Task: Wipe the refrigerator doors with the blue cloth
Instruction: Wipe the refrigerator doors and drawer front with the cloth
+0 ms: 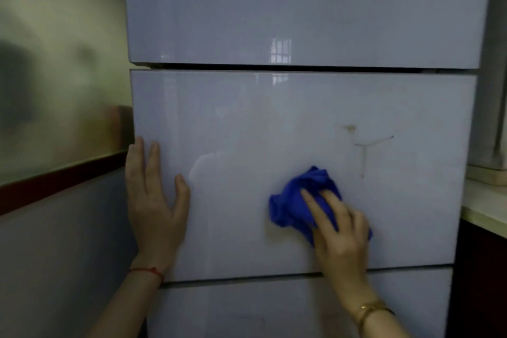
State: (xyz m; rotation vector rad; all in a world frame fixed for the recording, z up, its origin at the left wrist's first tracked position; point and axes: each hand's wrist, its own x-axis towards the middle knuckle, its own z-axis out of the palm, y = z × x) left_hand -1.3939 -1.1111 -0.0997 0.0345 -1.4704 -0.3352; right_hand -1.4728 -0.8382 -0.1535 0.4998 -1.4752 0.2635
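Plainly, the refrigerator point(301, 8) fills the view, its glossy middle door point(247, 118) under both hands. Left of the fingers of the right hand point(340, 230), the left hand point(153, 200) lies flat and spread at the door's edge, holding nothing. Above and right of the right fingertips sits a brownish T-shaped mark point(366, 145). The blue cloth point(296, 200), bunched beneath those pressing fingers, looks soft and light; a broad palm hold suits it.
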